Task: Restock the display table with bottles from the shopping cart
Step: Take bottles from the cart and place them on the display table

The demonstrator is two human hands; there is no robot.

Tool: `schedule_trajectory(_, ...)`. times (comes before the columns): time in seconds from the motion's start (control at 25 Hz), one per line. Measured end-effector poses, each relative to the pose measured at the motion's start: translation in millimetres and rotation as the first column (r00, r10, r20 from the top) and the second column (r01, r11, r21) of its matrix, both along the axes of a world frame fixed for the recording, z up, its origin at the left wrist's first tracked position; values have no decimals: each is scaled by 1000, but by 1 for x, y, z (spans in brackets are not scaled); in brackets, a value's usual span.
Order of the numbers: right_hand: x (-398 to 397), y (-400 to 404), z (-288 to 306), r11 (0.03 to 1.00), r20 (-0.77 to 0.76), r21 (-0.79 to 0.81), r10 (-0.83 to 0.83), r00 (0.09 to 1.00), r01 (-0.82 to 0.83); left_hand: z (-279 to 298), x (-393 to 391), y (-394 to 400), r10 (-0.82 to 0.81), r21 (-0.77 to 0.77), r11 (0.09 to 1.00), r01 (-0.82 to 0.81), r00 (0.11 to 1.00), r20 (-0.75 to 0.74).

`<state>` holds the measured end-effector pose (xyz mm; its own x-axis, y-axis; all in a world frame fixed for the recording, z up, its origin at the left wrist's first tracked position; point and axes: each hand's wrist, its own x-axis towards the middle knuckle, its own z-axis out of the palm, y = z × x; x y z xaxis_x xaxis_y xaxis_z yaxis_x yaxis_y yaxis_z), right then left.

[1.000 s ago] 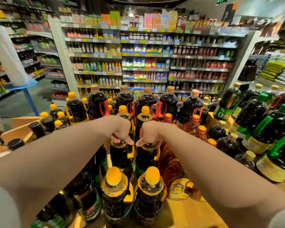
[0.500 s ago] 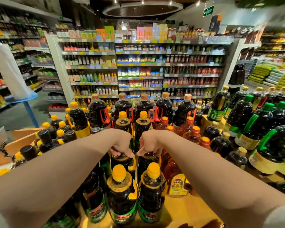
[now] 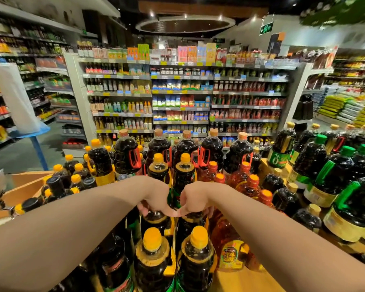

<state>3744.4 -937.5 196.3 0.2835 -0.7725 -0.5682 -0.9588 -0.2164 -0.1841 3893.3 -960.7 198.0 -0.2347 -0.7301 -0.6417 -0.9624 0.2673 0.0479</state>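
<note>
The wooden display surface (image 3: 247,280) is already crowded, so the restocking looks well along. How many bottles wait in the shopping cart cannot be judged, as the cart is not in view. The step in hand seems to be setting two more bottles into the middle rows.

At about nine o'clock a cluster of small dark bottles with yellow and black caps (image 3: 72,182) sits by the open wooden edge. Toward the centre, the left hand (image 3: 154,199) grips the top of a dark, yellow-collared plastic bottle (image 3: 155,221), its fingers curled down over the cap, which is hidden. Just beside it, touching at the knuckles, the right hand (image 3: 195,200) grips a matching dark bottle (image 3: 191,223) the same way, fingers wrapped round the neck. Whether either bottle is already standing on the surface cannot be told.

At six o'clock two more of the same bottles with orange-yellow caps (image 3: 152,239) stand upright and side by side, filled with a near-black liquid under clear shoulders, with green and red labels low down. At twelve o'clock a back row of big dark jugs with red handles (image 3: 126,154) stands behind two further yellow-capped bottles. At about four o'clock an amber bottle with a yellow label (image 3: 230,251) sits, and at three o'clock large dark jugs with green handles and caps (image 3: 335,173) fill the side.
</note>
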Motion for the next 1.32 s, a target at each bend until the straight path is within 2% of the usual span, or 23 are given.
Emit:
schedule_trajectory(0.08, -5, -8, 19, 998, 31, 58, -9, 999, 7, 22, 6, -17, -31, 24, 999, 31, 1000, -5)
schedule_trajectory(0.12, -6, -17, 29, 1000, 78, -4, -15, 997, 15, 34, 11, -32, -25, -34, 999, 24, 999, -38)
schedule_trajectory(0.16, -8, -31, 37, 987, 116, -155, -15, 993, 33, 44, 18, -51, -16, -133, 991, 8, 998, -60)
schedule_trajectory(0.24, -9, -67, 41, 851, 118, -520, -5, 993, 66, 46, 27, -86, -30, -377, 926, 29, 1000, 6)
schedule_trajectory(0.28, -7, -83, 37, 795, 108, -603, -10, 994, 74, 42, 27, -99, -41, -443, 895, 63, 997, 58)
schedule_trajectory(0.32, -5, -99, 31, 787, 83, -614, -13, 996, 62, 37, 23, -108, -34, -453, 889, 65, 997, 76)
schedule_trajectory(0.48, 0, -145, 7, 886, -103, -459, 29, 994, -74, 14, 10, -139, 103, -240, 963, -118, 992, -76)
schedule_trajectory(0.64, 1, -176, -15, 922, 12, -386, 1, 1000, 3, -4, 8, -165, 58, -195, 978, -74, 995, -85)
schedule_trajectory(0.84, 5, -187, -18, 966, 136, -242, -58, 989, 89, -12, 4, -176, 79, -180, 978, -104, 987, -137)
schedule_trajectory(1.12, 8, -166, -17, 977, 135, -181, -91, 987, 114, -16, 9, -168, -35, -178, 984, 21, 996, -80)
schedule_trajectory(1.32, 10, -138, -15, 981, 144, -146, -106, 984, 128, -18, 10, -137, -57, -183, 982, 41, 995, -84)
